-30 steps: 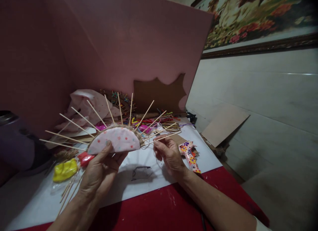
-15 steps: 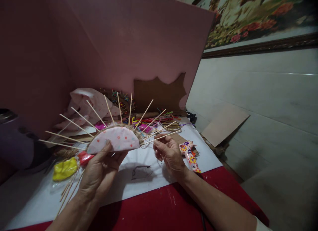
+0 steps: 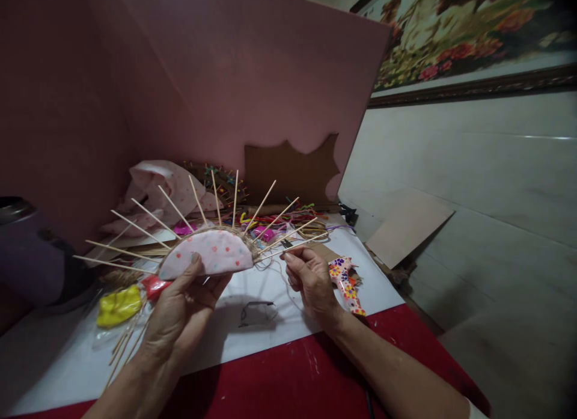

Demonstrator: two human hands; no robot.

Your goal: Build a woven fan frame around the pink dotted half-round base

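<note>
A half-round piece covered in pink dotted cloth [image 3: 220,253] is held up over the table, its curved edge wrapped in brown twine [image 3: 256,250]. Several thin wooden sticks [image 3: 235,199] fan out from that edge. My left hand [image 3: 187,302] grips the piece from below, with the thumb on its front face. To the right of the piece, my right hand [image 3: 311,281] is closed in a pinch just below the lowest right stick. A thin strand of twine runs from the piece's right end to these fingertips.
A flowered glue gun [image 3: 346,284] lies right of my right hand. Yellow clay in a bag [image 3: 118,306] and loose sticks lie at left, near a purple flask [image 3: 31,250]. Coloured cords and cut cardboard [image 3: 291,169] are at the back.
My right hand has drawn slightly to the right, away from the piece, and its fingers look more tightly closed. My left hand keeps holding the piece nearly still.
</note>
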